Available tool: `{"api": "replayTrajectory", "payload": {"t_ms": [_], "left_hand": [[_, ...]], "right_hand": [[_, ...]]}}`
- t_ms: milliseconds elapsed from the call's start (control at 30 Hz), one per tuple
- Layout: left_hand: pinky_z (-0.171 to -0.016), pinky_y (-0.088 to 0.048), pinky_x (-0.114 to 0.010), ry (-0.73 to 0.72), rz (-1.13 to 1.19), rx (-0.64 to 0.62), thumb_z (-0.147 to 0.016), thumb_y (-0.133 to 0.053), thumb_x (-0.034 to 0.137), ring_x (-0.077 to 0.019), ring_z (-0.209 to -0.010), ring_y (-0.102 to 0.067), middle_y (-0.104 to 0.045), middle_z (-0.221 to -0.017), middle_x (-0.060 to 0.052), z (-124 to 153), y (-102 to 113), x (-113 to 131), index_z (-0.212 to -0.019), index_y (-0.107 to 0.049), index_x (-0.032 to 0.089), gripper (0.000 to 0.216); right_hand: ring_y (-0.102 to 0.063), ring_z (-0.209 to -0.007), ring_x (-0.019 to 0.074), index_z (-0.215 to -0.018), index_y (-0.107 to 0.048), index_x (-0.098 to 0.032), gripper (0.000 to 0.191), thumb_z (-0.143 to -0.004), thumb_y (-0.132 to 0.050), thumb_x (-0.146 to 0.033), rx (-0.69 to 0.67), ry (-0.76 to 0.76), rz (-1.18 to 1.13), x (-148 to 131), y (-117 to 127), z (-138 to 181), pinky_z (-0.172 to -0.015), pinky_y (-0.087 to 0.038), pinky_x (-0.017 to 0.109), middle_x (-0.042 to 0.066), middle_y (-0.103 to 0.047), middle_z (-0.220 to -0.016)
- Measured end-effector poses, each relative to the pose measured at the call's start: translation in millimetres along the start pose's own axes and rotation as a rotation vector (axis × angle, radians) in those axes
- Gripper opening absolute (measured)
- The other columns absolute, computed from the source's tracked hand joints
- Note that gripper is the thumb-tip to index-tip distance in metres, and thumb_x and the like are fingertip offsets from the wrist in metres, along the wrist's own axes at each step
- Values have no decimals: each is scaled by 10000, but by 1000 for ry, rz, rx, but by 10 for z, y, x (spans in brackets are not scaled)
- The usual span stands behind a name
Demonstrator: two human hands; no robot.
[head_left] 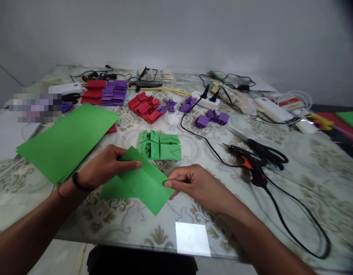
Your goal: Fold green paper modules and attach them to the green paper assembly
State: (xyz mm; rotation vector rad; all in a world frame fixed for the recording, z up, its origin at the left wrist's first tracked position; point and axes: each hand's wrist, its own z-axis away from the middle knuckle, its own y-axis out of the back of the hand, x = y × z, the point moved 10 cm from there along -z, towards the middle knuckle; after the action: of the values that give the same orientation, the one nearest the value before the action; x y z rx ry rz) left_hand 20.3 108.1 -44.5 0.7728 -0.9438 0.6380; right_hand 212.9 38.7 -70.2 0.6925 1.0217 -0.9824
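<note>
A rectangular sheet of green paper (149,183) is pinched between both hands above the table's near side. My left hand (109,168) grips its upper left part, thumb on top. At its right edge, my right hand (190,185) pinches with thumb and fingers. Another piece of green paper (115,190) shows below and to the left, partly covered by the held sheet. Just beyond the hands sit folded green paper pieces (170,147). A stack of large green sheets (70,137) lies to the left of my left hand.
On the right rest a hot glue gun (252,162) with a looping cord and black-handled scissors (265,151). Folded red pieces (144,107) and purple pieces (212,117) lie farther back, near a white power strip (206,100). The table's front edge (130,247) runs close to me.
</note>
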Motion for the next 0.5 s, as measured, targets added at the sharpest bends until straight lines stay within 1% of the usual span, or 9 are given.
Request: {"api": "replayTrajectory", "payload": {"t_ms": [67,133,233,300,367,500], "left_hand": [[-504,-443,-220,11,8,-7,-804,-828,524,-143,-571,-564,-689,-656,-24,-1,-23,-2,-790,-828,143,381],[-497,-432,-211,13,16,-20,-802,-826,513,-130,-554,-546,-677,-642,-15,3,-63,13,-789,-822,144,369],[-457,-356,-189,-21,6,-31,-817,-816,489,-94,-506,-453,-580,-573,27,13,-115,72,-668,-737,152,376],[-442,-307,-185,-45,-10,-35,-830,-806,469,-80,-493,-395,-512,-546,46,20,-139,102,-587,-648,161,422],[-440,-284,-188,-55,-18,-33,-836,-799,469,-78,-497,-375,-484,-545,51,22,-147,104,-572,-613,166,443],[-453,-305,-194,-47,-30,-30,-847,-783,519,-93,-519,-412,-510,-577,39,21,-139,69,-655,-682,157,422]], "right_hand": [[-701,-697,180,-794,-748,-198,403,-834,-871,-580,-1,18,8,-23,-4,3,-676,-543,309,3,-707,-737],[-599,-630,147,-774,-728,-198,394,-864,-848,-562,7,50,55,-61,0,5,-599,-458,280,-16,-658,-684],[-467,-623,133,-776,-724,-195,389,-938,-761,-546,10,110,141,-126,-9,10,-565,-330,282,-25,-573,-676],[-424,-637,140,-753,-713,-195,406,-962,-710,-543,10,112,178,-130,-15,9,-575,-298,296,-22,-532,-680],[-386,-634,142,-715,-693,-199,418,-953,-699,-543,25,90,197,-110,-4,4,-578,-278,305,-26,-488,-667],[-376,-642,148,-731,-706,-206,388,-910,-721,-550,56,48,176,-74,19,-5,-587,-281,310,-25,-481,-676]]}}
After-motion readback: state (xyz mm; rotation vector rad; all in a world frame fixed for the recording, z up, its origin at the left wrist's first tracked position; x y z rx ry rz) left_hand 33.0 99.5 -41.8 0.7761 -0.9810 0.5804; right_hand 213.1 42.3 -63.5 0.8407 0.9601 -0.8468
